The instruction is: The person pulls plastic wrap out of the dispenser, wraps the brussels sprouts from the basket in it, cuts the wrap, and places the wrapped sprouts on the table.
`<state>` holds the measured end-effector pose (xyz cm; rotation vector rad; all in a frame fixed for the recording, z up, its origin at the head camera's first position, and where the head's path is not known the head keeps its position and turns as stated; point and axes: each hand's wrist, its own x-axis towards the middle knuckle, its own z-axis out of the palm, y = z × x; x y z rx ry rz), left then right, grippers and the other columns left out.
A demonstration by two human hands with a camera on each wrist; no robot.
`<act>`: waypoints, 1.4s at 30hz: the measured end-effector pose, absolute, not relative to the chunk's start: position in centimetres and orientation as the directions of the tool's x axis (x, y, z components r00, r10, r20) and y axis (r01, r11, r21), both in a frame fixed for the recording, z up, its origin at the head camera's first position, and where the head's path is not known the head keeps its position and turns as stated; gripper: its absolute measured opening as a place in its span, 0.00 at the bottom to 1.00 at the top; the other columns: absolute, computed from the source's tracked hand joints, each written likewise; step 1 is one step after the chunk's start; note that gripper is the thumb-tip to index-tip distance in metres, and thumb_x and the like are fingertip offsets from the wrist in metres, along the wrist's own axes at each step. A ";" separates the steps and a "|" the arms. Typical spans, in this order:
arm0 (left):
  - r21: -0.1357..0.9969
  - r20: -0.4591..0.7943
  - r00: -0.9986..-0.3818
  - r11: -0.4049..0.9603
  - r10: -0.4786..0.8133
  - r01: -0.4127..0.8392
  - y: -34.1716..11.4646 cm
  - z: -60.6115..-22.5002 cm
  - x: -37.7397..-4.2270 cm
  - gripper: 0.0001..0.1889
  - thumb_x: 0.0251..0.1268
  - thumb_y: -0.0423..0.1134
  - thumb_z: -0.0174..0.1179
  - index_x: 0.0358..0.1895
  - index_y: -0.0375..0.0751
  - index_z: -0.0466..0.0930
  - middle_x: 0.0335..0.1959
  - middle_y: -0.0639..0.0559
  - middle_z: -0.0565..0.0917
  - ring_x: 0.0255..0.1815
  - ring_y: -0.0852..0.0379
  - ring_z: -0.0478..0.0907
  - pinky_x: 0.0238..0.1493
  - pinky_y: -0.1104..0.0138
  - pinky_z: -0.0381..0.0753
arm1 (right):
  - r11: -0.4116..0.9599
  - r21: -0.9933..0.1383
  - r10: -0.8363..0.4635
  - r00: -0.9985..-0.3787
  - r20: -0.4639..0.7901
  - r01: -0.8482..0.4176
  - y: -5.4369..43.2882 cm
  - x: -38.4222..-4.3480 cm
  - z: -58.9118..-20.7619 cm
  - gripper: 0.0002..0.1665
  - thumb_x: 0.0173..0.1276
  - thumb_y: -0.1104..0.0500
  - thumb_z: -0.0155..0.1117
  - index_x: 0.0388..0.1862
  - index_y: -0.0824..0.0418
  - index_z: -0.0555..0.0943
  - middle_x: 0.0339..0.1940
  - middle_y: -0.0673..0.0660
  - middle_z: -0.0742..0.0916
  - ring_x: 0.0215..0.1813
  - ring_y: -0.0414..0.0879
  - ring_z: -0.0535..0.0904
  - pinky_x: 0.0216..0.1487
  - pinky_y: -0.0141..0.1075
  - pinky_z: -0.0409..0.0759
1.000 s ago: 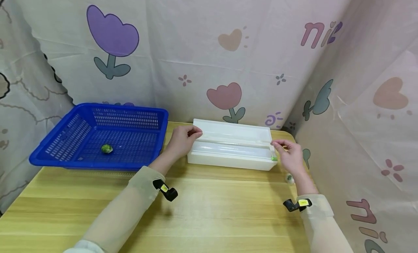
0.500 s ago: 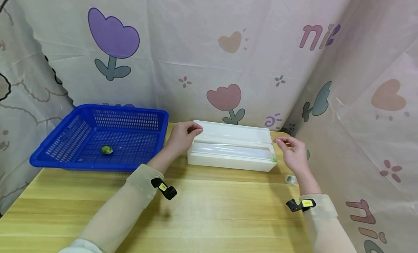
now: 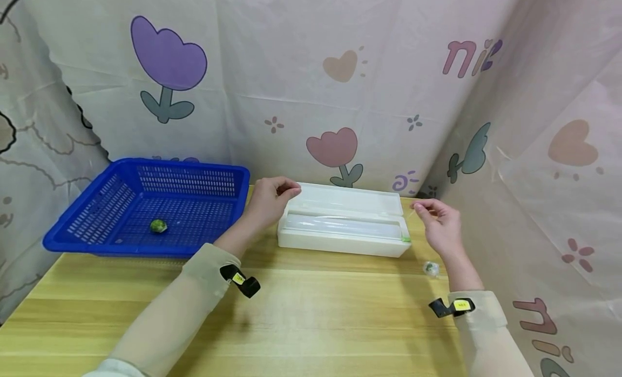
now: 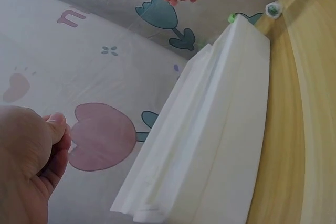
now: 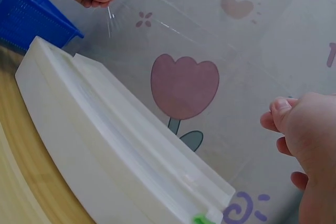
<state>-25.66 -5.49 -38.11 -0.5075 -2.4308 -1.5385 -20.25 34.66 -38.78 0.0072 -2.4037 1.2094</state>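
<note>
In the head view, a white cling film dispenser stands with its lid tipped back, a roll of clear film inside and a green slider at its right end. My left hand pinches thumb to fingers by the lid's left end. Beyond the right end, my right hand pinches likewise, raised off the table. Between them hangs a sheet of cling film, almost invisible; its glints and a gathered strand under the left fingertips show in the right wrist view.
A blue plastic basket at the left holds a small round green thing. On the wooden table, near my right wrist, lies a small film-wrapped ball with green inside. Patterned cloth hangs behind and at both sides.
My right hand has moved right and slightly up, away from the dispenser's right end, uncovering the wrapped ball. The left hand has risen slightly and keeps its pinch.
</note>
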 end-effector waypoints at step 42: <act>0.765 0.502 -0.844 0.358 0.186 0.535 -6.3 -32.9 -24.5 0.05 0.75 0.34 0.67 0.41 0.39 0.91 0.36 0.47 0.90 0.33 0.51 0.81 0.34 0.66 0.79 | 0.529 -0.752 0.196 -0.805 0.559 -0.394 33.8 -19.0 -33.3 0.07 0.78 0.65 0.66 0.44 0.69 0.88 0.43 0.59 0.92 0.41 0.43 0.80 0.41 0.28 0.77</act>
